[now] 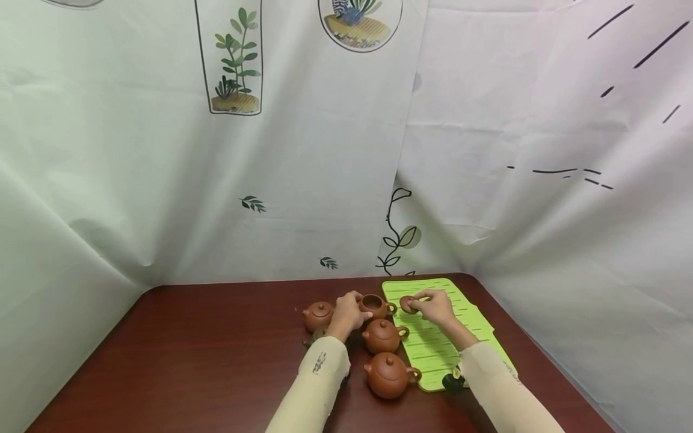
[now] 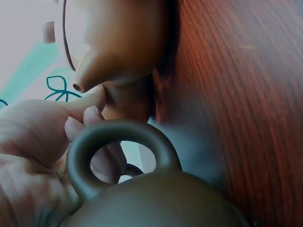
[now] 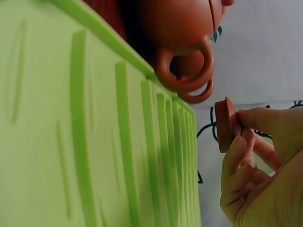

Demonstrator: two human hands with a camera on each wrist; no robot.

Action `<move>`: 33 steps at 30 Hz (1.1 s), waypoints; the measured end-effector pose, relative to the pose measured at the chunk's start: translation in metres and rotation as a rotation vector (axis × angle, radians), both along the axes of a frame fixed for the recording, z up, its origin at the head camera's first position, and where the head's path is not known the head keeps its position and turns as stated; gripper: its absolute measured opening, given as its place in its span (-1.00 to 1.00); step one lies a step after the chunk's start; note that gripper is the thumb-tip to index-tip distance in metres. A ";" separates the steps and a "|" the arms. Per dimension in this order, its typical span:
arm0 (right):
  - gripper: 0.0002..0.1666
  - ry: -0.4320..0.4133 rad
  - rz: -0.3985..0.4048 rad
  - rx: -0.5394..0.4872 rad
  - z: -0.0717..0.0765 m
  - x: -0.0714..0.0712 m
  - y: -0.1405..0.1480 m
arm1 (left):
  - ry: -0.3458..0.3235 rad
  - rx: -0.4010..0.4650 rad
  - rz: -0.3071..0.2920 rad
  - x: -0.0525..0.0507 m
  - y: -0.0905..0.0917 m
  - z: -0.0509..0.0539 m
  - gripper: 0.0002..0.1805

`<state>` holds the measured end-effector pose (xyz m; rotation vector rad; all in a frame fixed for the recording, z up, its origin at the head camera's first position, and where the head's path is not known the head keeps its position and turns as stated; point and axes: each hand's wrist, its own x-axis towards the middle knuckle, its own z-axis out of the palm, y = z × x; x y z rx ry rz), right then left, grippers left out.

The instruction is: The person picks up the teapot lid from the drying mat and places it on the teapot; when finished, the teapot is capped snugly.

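Between the thumb and fingers of my right hand [image 1: 436, 308] is a round brown teapot lid [image 1: 408, 304], pinched by its knob and held tilted over the green mat. My left hand [image 1: 348, 313] grips the spout side of an open clay teapot [image 1: 373, 308], whose dark inside shows. Nearer stand two lidded teapots, a middle one [image 1: 382, 337] and a front one [image 1: 387, 377]. In the left wrist view, an olive-brown teapot [image 2: 161, 203] stands close under the left hand, its handle in front of the fingers. The left hand partly hides the grip.
The ribbed green mat [image 1: 433, 343] lies right of the teapots, whose handles point towards it. Another lidded teapot [image 1: 317, 316] stands left of my left hand. A dark red wooden table [image 1: 189, 355] carries everything, with a white printed cloth [image 1: 303, 168] behind it.
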<state>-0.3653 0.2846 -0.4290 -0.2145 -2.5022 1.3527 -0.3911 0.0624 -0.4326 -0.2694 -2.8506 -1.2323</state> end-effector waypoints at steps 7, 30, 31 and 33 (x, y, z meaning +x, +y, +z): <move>-0.80 -0.007 0.035 -0.039 0.004 0.000 -0.012 | -0.007 0.012 0.002 -0.001 0.000 -0.003 -0.47; -0.85 0.023 0.082 -0.070 0.008 -0.018 -0.054 | -0.028 0.012 0.000 0.000 -0.001 0.001 -0.49; -0.86 0.024 0.083 -0.069 0.009 -0.019 -0.056 | -0.026 0.006 -0.002 0.000 -0.001 0.001 -0.49; -0.85 0.022 0.088 -0.076 0.009 -0.020 -0.058 | -0.026 -0.003 -0.007 -0.001 0.000 0.001 -0.49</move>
